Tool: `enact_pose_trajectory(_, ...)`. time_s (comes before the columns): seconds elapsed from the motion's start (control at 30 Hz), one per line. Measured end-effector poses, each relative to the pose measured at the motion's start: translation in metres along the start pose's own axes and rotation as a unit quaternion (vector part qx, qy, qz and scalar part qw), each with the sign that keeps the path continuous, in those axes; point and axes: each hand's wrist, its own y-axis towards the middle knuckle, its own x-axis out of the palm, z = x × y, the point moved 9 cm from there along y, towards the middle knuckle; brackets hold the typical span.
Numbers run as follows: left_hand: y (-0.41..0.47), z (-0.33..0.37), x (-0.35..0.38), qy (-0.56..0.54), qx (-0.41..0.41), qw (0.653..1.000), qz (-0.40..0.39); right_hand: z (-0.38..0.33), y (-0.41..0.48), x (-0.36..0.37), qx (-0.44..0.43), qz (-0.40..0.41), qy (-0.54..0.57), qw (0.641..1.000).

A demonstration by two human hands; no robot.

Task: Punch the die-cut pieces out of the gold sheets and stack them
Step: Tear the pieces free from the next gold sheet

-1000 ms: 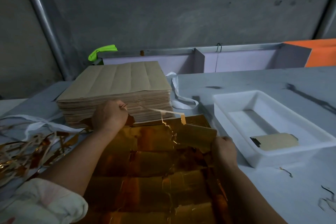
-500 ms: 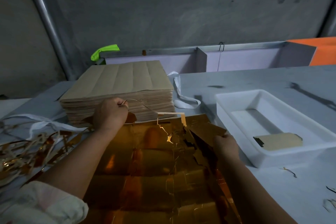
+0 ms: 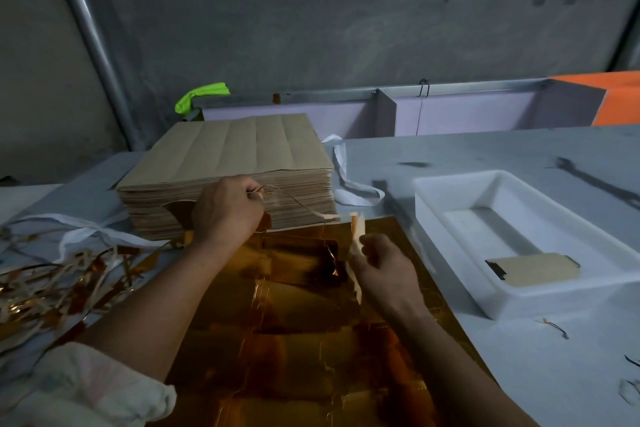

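The gold sheet (image 3: 304,333) lies lower centre on the worktop (image 3: 519,374), under both hands. The left hand (image 3: 227,215) pinches a thin waste strip (image 3: 329,217) that runs rightward along the sheet's far edge to the right hand (image 3: 384,263), which pinches its pale end. The white tray (image 3: 561,298), holding one punched piece (image 3: 533,269), lies right, nearest the right hand.

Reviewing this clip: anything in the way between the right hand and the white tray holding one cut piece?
Nothing visible blocks it. Between the right hand, pinching a pale scrap, and the white tray lie only the flat gold sheet and bare table. The left hand and its thin strip are on the other side.
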Motion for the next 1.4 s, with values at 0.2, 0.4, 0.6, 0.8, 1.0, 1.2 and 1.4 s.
enact_pose_trajectory(0.2,0.001,0.008,-0.009,-0.002,0.017,1.000,0.012,0.017,0.004,0.011,0.052,0.011,0.005,0.999)
enact_pose_trajectory(0.4,-0.001,0.009,-0.009,0.000,0.023,1.000,0.014,0.025,0.002,0.030,0.061,-0.086,-0.068,0.992)
enact_pose_trajectory(0.6,0.000,0.010,-0.007,-0.003,0.018,1.000,0.015,0.020,-0.005,0.027,-0.001,-0.032,-0.144,0.989)
enact_pose_trajectory(0.8,0.001,0.006,-0.005,0.002,0.009,1.000,0.013,0.033,-0.009,-0.013,0.024,0.094,0.013,0.995)
enact_pose_trajectory(1.0,0.001,0.001,0.004,-0.004,-0.002,1.000,-0.005,0.064,-0.006,-0.046,0.143,0.193,0.119,0.963)
enact_pose_trajectory(1.2,0.001,0.000,0.010,0.005,-0.012,1.000,-0.012,0.077,0.001,-0.042,0.168,0.123,0.063,0.976)
enact_pose_trajectory(1.4,0.003,-0.003,0.008,0.002,-0.019,1.000,-0.010,0.089,-0.004,-0.046,0.218,0.167,0.115,0.955)
